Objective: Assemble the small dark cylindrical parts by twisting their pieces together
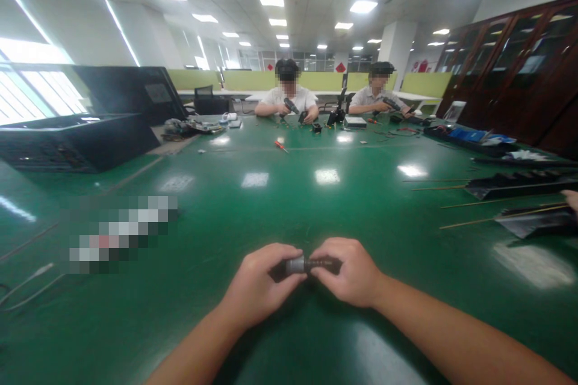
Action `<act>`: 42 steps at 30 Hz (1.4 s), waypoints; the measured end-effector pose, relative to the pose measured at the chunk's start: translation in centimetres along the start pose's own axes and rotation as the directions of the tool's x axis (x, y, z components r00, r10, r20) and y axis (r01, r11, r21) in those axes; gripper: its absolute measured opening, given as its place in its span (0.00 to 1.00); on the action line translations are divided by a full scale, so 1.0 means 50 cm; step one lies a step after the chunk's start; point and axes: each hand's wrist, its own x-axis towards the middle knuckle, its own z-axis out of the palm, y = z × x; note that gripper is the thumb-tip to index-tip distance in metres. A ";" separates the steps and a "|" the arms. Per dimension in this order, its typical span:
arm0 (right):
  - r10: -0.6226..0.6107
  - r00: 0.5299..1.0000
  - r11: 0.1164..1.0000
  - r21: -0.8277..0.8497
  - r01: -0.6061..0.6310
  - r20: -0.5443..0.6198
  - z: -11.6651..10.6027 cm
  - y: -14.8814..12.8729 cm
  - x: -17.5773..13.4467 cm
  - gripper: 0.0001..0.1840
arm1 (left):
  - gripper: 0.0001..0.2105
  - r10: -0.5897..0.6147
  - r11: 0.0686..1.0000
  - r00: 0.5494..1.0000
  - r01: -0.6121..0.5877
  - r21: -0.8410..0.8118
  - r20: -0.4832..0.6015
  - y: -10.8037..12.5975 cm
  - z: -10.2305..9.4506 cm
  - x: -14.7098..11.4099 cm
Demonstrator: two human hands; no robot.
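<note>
Low in the centre, my left hand (259, 280) grips a short silver-grey cylinder (296, 264) between thumb and fingers. Facing it, my right hand (350, 271) is closed on a dark, ribbed cylindrical piece (321, 263) in line with the grey one. The two pieces meet end to end or nearly so; whether they are joined I cannot tell. My fingers cover their outer ends, and the exact kind of object is too small to make out. Both hands are just over the green tabletop (253, 210).
A blurred-out strip-shaped thing (121, 233) and a white cable (34, 280) lie left. Behind them stands a black case (76, 144). A red screwdriver (280, 146) lies mid-table. Black trays (519, 183) and thin rods are right, beside another person's hand (572, 198). Two people sit opposite.
</note>
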 end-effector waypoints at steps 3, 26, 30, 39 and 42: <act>0.007 1.000 1.000 0.007 -0.007 -0.003 0.000 -0.002 0.000 0.06 | 0.10 0.003 1.000 1.000 -0.003 -0.004 -0.008 0.003 0.000 0.000; 0.038 0.999 0.999 -0.022 -0.038 0.000 -0.001 -0.006 0.001 0.03 | 0.11 0.027 0.999 0.999 -0.027 0.021 -0.021 0.000 -0.005 0.001; 0.045 0.999 0.999 -0.020 -0.045 -0.006 0.000 -0.010 0.001 0.03 | 0.11 0.022 1.000 0.999 -0.022 0.013 -0.028 0.000 -0.006 0.001; 0.062 0.998 0.998 -0.014 -0.062 -0.008 0.004 -0.011 -0.002 0.04 | 0.12 0.043 0.998 0.999 -0.042 0.041 -0.033 -0.002 -0.009 0.002; 0.069 0.998 0.998 -0.014 -0.069 -0.002 0.003 -0.011 -0.001 0.04 | 0.12 0.055 0.998 0.998 -0.053 0.043 -0.041 -0.002 -0.011 0.002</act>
